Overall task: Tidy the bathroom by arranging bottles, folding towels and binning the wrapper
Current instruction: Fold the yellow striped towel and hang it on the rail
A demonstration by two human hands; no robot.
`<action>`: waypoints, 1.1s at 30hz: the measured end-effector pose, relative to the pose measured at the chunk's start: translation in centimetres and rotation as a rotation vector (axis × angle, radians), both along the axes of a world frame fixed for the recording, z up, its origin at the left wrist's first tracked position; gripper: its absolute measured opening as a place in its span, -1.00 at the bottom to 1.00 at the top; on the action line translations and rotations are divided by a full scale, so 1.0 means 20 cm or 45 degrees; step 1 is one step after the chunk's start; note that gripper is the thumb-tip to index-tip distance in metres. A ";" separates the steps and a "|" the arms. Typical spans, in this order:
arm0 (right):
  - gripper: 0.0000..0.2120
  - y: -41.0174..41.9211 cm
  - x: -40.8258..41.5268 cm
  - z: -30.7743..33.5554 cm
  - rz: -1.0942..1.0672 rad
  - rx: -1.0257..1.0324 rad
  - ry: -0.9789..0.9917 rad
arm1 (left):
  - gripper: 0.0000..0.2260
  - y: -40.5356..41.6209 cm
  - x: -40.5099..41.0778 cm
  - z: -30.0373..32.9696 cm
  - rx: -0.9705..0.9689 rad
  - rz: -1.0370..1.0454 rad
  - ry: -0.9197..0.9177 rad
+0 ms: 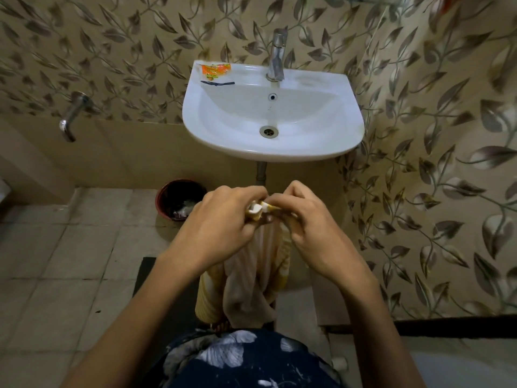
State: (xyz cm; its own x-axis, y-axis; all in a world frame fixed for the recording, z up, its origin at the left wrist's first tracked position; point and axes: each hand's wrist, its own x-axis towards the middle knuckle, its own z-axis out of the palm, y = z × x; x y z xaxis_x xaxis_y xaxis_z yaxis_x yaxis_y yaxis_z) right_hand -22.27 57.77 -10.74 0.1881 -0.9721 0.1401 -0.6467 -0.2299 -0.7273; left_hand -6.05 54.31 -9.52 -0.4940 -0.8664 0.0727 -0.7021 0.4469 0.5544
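1. Between your two hands, in front of the sink, the towel is bunched at its top edge. Your left hand has its fingers curled round the white-and-yellow hem, and your right hand pinches the same edge just beside it. Both have cloth in their grip; neither is spread open.
2. To fold well, I judge you should slide the two grips apart along the hem until each holds a corner, so the cloth hangs flat instead of twisted.
3. Keep the hanging part off the floor; it drapes in loose ropes below your wrists, down towards your lap.
4. Bring corner to corner only once the edges line up, or the fold will likely come out skewed.
5. Further out, the orange wrapper lies on the sink's back left ledge, with a thin dark strip just beside it. The red bin stands on the floor below the sink, to its left, partly behind your left hand.
6. Hard to make out: your fingertips are buried in the cloth, the towel's lower end is hidden by your clothing, the strip's nature is unclear, and no bottles are in view.
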 end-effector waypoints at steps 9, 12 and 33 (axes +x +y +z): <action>-0.60 0.02 0.16 -0.14 -0.157 -0.268 -0.096 | -0.96 0.05 -0.02 0.10 -0.281 0.198 0.146; -0.45 0.01 0.10 -0.20 -0.404 -0.103 -0.249 | -0.95 0.04 0.02 0.09 -0.303 0.331 0.132; -0.85 -0.05 0.08 0.00 -0.303 -0.010 0.058 | -0.13 0.02 0.11 0.01 0.289 0.263 -0.101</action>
State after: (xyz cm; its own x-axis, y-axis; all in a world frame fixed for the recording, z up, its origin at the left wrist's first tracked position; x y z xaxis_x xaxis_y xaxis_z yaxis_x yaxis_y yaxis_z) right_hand -20.65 56.82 -10.80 -0.0401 -0.9887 0.1444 -0.7156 -0.0724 -0.6947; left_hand -3.88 54.79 -9.32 -0.3023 -0.9387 -0.1656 -0.8102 0.1615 0.5635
